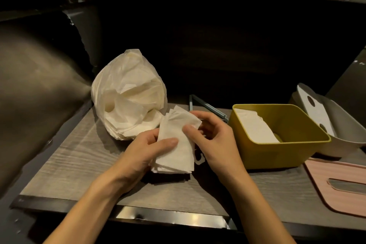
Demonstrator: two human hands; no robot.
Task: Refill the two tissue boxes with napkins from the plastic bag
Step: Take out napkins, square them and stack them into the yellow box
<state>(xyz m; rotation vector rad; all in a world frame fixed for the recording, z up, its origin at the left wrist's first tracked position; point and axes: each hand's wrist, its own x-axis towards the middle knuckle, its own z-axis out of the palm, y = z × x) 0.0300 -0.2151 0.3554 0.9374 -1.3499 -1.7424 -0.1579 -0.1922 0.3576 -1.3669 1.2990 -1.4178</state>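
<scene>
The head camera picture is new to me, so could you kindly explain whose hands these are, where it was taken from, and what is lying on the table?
There is no machine here: a person wears a camera on the head, looking down at their own bare hands. The left hand and right hand together hold a stack of napkins above a wooden table. Behind it lies a plastic bag full of napkins. To the right stands an open yellow tissue box, partly filled, with a grey tissue box behind it. A pink lid with a slot lies at the right edge.
</scene>
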